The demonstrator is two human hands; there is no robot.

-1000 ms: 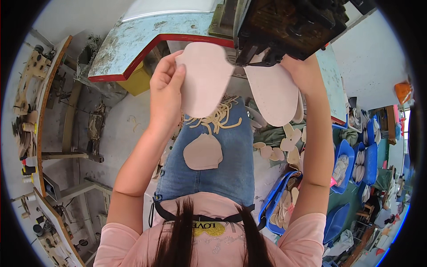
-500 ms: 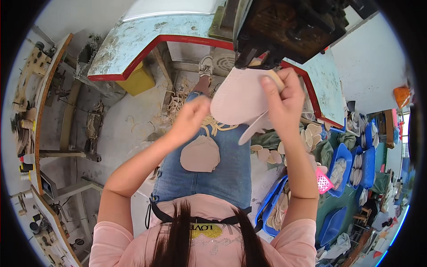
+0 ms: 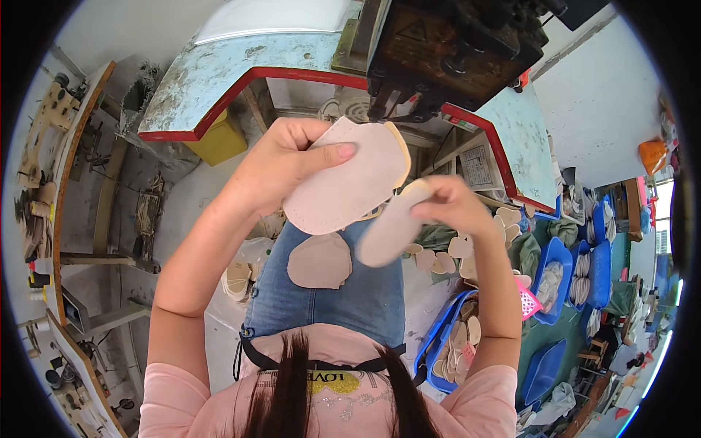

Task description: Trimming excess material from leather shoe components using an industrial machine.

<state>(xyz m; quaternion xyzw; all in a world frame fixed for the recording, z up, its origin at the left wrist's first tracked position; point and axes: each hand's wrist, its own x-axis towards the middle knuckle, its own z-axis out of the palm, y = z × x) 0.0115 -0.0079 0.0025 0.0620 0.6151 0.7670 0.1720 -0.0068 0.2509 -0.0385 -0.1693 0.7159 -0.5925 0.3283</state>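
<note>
My left hand (image 3: 286, 162) is closed on a pale pinkish-beige slipper upper (image 3: 349, 175), its thumb flat on the face. Small holes run along the rounded lower edge, and a tan strip lines the upper right edge. To the right, my right hand (image 3: 454, 208) pinches the top of a second, narrower-looking pale piece (image 3: 393, 228) with a tan edge; its lower end is blurred. The two pieces nearly meet at one corner; whether a thread joins them I cannot tell. Across my lap lies a small stack of beige cut pieces (image 3: 320, 261).
A dark machine head (image 3: 453, 62) hangs just beyond my hands, over a pale blue table with a red edge (image 3: 255, 71). Blue baskets (image 3: 551, 274) and loose cut pieces stand at the right. A yellow bin (image 3: 219, 139) is below the table, and wooden racks line the left.
My left hand has taken hold of the upper, which has come away from beneath the machine head. My right hand has let go of it and moved down with the other piece.
</note>
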